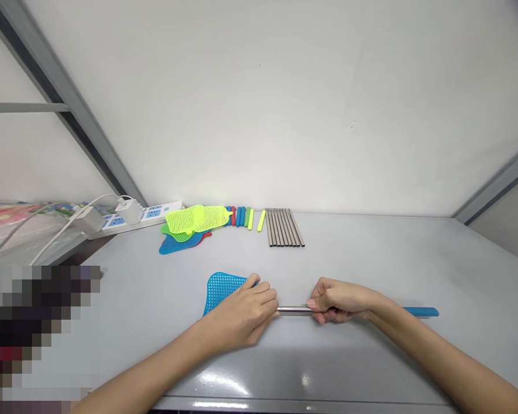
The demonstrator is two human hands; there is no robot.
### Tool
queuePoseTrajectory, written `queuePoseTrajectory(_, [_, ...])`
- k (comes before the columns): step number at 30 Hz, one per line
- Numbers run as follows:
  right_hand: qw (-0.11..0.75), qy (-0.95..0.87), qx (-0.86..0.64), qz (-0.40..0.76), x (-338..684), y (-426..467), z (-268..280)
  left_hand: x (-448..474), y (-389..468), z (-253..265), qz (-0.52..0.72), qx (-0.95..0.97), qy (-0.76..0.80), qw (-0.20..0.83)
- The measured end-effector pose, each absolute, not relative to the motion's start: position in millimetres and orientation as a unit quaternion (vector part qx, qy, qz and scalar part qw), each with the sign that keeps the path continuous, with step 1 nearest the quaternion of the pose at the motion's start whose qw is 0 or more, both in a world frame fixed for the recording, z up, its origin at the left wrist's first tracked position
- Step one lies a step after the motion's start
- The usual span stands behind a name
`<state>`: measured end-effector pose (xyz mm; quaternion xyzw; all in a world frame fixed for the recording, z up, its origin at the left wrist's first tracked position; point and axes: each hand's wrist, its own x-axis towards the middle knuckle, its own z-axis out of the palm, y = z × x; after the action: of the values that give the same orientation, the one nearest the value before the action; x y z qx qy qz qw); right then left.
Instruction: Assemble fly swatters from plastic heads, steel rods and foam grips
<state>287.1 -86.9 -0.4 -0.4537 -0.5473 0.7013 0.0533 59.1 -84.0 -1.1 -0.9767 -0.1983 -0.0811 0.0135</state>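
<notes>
A fly swatter lies crosswise between my hands, made of a blue perforated head point(221, 288), a shiny metal rod point(295, 310) and a blue handle point(422, 311) at the right end. My left hand point(254, 307) is closed around the joint of head and rod, hiding it. Thumb and fingers of my right hand point(334, 300) pinch the rod further right. Beyond that hand, my right wrist covers the stretch between rod and handle. Behind my hands, several metal rods point(284, 227) lie side by side.
Yellow swatter heads point(197, 218) overlap a blue one point(179, 244) at the back left. Several coloured handles point(240, 217) lie beside them, with one yellow handle point(261, 221) apart. A power strip point(162, 211) with plugged-in chargers and cables sits left. A white wall point(285, 103) rises behind the grey table point(371, 247).
</notes>
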Motion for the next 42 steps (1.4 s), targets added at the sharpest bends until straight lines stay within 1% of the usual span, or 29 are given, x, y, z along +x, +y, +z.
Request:
queuePoseTrajectory(7, [0.042, -0.524, -0.466, 0.711, 281.2, -86.9, 0.8, 60.4, -85.3, -2.5, -0.093, -0.977, -0.191, 0.023])
queuePoseTrajectory(14, [0.035, -0.513, -0.462, 0.723, 278.2, -90.7, 1.7, 60.6, -89.3, -1.7, -0.097, -0.977, -0.188, 0.005])
queuePoseTrajectory(21, [0.023, -0.508, -0.467, 0.724, 276.7, -94.2, 2.9, 59.5, -93.8, -3.4, -0.104, -0.977, -0.186, 0.009])
queuePoseTrajectory(23, [0.032, -0.52, -0.473, 0.711, 274.7, -95.9, 2.0, 59.0, -93.4, -3.7, -0.096, -0.978, -0.186, 0.014])
queuePoseTrajectory(26, [0.069, -0.546, -0.481, 0.682, 270.7, -98.9, 0.8, 57.6, -90.3, -0.7, -0.089, -0.978, -0.189, 0.012])
queuePoseTrajectory(30, [0.119, -0.557, -0.461, 0.68, 268.7, -97.7, 1.4, 55.7, -83.2, 7.6, -0.076, -0.972, -0.22, -0.026])
queuePoseTrajectory(33, [0.098, -0.583, -0.431, 0.681, 275.4, -92.9, 4.9, 55.7, -79.7, 12.0, -0.081, -0.967, -0.236, -0.051])
queuePoseTrajectory(38, [0.024, -0.658, -0.451, 0.603, 297.5, -85.6, 12.8, 52.4, -75.6, 16.3, -0.08, -0.965, -0.235, -0.084])
queuePoseTrajectory(42, [0.012, -0.696, -0.506, 0.51, 311.7, -78.7, 13.2, 47.2, -70.1, 15.7, -0.065, -0.963, -0.238, -0.11])
